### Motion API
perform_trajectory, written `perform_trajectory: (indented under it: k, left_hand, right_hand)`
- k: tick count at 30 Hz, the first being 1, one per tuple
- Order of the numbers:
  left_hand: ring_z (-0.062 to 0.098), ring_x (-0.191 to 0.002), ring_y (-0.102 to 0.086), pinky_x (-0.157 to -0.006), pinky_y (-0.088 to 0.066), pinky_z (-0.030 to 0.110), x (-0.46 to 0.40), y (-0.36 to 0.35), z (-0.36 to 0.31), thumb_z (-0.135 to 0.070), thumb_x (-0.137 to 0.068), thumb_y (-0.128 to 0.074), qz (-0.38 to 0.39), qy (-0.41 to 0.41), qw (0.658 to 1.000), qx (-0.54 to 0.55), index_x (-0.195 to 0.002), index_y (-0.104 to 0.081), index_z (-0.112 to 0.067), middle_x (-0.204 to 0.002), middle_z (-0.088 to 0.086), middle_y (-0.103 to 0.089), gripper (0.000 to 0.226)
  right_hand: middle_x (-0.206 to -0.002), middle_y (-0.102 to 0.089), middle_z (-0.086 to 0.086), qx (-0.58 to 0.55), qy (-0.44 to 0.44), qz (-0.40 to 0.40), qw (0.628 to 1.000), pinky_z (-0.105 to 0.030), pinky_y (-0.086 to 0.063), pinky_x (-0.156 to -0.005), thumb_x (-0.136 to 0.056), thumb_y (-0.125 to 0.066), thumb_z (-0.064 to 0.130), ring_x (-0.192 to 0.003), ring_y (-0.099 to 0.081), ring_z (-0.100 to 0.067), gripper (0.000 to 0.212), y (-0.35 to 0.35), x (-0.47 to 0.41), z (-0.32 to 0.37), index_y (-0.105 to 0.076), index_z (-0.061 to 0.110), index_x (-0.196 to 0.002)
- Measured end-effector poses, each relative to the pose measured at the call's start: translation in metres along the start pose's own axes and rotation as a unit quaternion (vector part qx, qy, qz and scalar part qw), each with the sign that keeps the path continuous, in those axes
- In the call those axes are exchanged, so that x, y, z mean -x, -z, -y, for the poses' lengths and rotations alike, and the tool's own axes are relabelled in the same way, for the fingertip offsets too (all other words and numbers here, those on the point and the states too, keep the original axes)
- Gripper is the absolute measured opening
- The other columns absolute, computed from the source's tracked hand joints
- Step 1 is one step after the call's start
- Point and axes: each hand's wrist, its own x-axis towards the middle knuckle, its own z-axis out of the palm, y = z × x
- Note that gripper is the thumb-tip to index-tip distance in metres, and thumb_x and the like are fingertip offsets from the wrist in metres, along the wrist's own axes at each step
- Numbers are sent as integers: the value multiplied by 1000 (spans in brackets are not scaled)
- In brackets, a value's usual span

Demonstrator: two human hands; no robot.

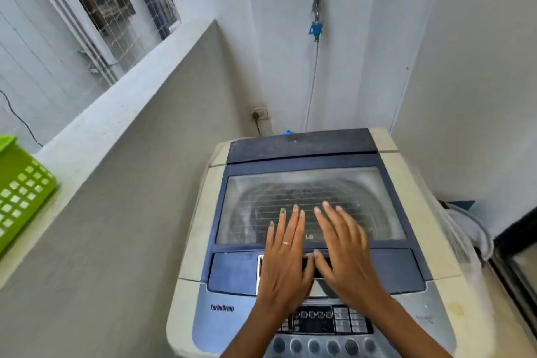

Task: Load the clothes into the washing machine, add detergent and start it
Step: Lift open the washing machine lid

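A cream and blue top-loading washing machine (pixel 430 247) stands in the corner. Its dusty glass lid (pixel 313 186) is down, and the steel drum shows through it. My left hand (pixel 286 256) and my right hand (pixel 345 253) lie side by side over the lid's front edge, fingers straight and spread, holding nothing. Below the wrists sit the control panel (pixel 316 322) and a row of round buttons (pixel 313 346). No clothes or detergent are in view.
A green plastic basket (pixel 20 192) sits on the concrete ledge (pixel 116 125) at the left. A tap with a hose (pixel 316 26) and a wall socket (pixel 258 113) are behind the machine. A crumpled grey cloth (pixel 470 229) lies to its right.
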Motion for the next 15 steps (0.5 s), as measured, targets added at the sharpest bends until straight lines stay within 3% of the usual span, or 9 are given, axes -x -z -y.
perform_trajectory:
  k: [3,6,9,12,15]
  left_hand:
    - [14,-147,5,-118,2,32,29,-7,-4,-35,-96,-35,34,19,999,2,-152,-9,-21,-159,-7,-2,64]
    - [9,-147,11,-118,4,30,51,-12,-9,-36,-100,-26,70,29,996,38,-151,-5,-27,-159,-12,1,56]
    - [6,-147,8,-119,3,29,62,-10,-8,-35,-100,-26,73,27,996,44,-149,-24,-31,-158,-14,-6,49]
    - [9,-147,-6,-119,-4,29,66,-8,-9,-35,-97,-32,53,26,997,44,-136,-46,-25,-155,-10,-23,42]
    - [13,-130,-38,-111,-28,33,62,-5,-10,-33,-94,-40,31,18,999,22,-120,-58,-22,-136,-7,-50,34]
  right_hand:
    - [-147,-31,2,4,11,24,1000,-33,-19,-107,-82,-45,34,-133,-30,-19,64,-7,22,7,-35,17,-143]
    - [-137,-42,5,-10,10,38,999,-30,-28,-98,-84,-43,33,-122,-39,-14,55,-14,45,12,-41,20,-138]
    - [-123,-55,8,-2,1,64,998,-27,-34,-92,-89,-39,36,-109,-50,-10,46,-13,56,13,-49,21,-131]
    - [-102,-64,9,26,7,75,997,-27,-34,-88,-92,-35,39,-90,-60,-11,42,-12,62,14,-61,19,-119]
    - [-92,-64,10,45,-5,89,995,-32,-47,-81,-92,-33,38,-83,-59,-12,39,-6,58,18,-65,22,-108]
